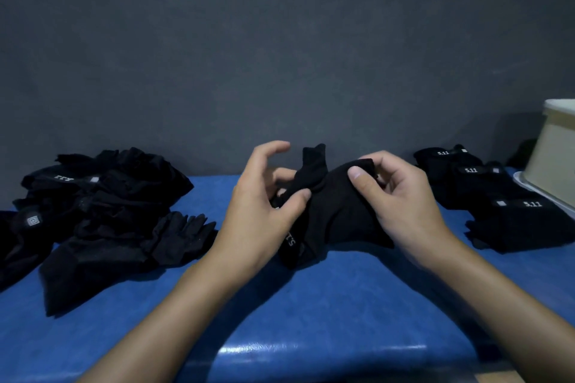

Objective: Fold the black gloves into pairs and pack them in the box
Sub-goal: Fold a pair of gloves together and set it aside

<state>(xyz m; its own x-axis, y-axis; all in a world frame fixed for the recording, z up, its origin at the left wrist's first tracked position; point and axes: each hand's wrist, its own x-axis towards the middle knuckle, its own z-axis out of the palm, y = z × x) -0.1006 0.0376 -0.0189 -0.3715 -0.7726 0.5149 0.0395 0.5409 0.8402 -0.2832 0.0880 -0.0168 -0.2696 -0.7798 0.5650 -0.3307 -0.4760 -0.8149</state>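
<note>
A black glove pair [334, 214] is bunched up over the middle of the blue table, lifted slightly, with one finger tip sticking upward. My left hand [264, 202] pinches its left side between thumb and lower fingers, the index finger raised free. My right hand [401, 193] grips the fabric's upper right edge, thumb on top. A loose heap of unfolded black gloves [102, 211] lies at the left. Folded pairs [504, 196] with white "5.11" labels lie in a row at the right. The cream box [557, 146] stands at the far right edge, mostly out of view.
The blue table [311, 305] runs up to a dark grey wall [280, 40] behind it. A white lid or tray [529, 186] lies under the box at the right. A wooden strip shows at the bottom right corner.
</note>
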